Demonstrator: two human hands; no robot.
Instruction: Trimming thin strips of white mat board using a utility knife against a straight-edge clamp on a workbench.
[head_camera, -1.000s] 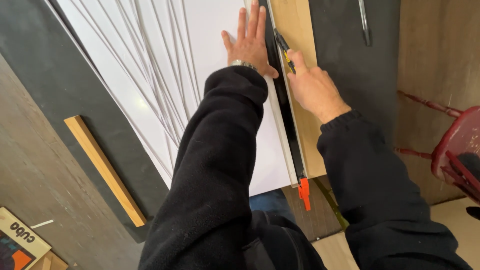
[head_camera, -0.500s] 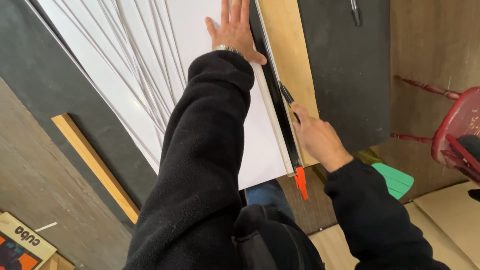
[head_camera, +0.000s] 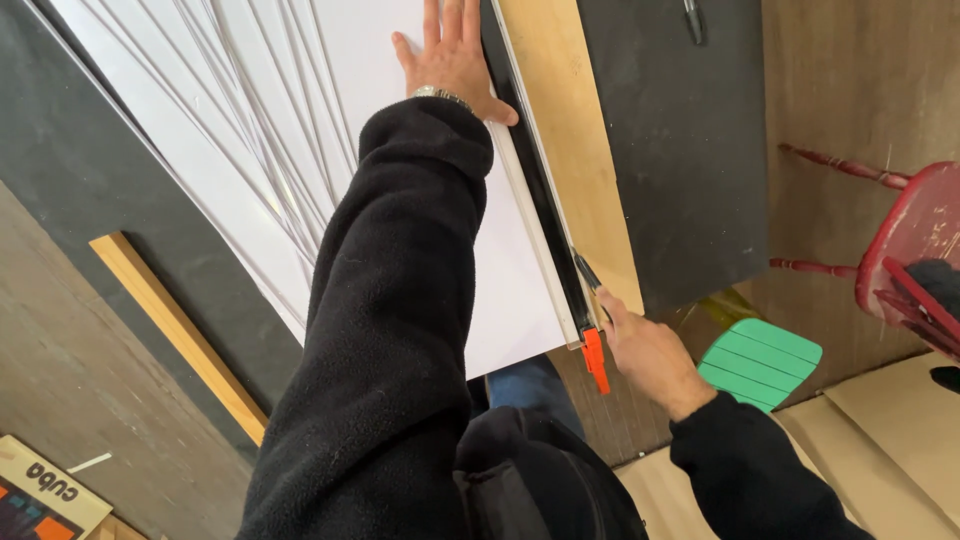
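Straightedge (head_camera: 535, 215): long metal ruler with a dark strip and an orange end piece (head_camera: 595, 360), lying along the right edge of the white sheet, running from the top of the view down to the near edge of the surface.
White sheet (head_camera: 400, 130): large, flat on the dark surface (head_camera: 670, 150), with many thin cut strips fanned out on its left part.
Wooden board (head_camera: 575, 140): pale plank lying just right of the straightedge, touching it.
Left hand (head_camera: 450, 60): pressed flat on the sheet, fingers (head_camera: 445, 15) spread and extended, thumb side against the straightedge; wristwatch at the cuff.
Right hand (head_camera: 645, 350): at the near end of the straightedge, fingers closed around a dark-handled knife (head_camera: 588, 272), its tip against the ruler's edge, just above the orange end piece.
Wooden strip (head_camera: 180, 335): lying on the surface to the left, well apart from the hands.
Green slatted object (head_camera: 760, 360): below the surface's edge, near the right wrist.
Red chair (head_camera: 900, 260): at the right border.
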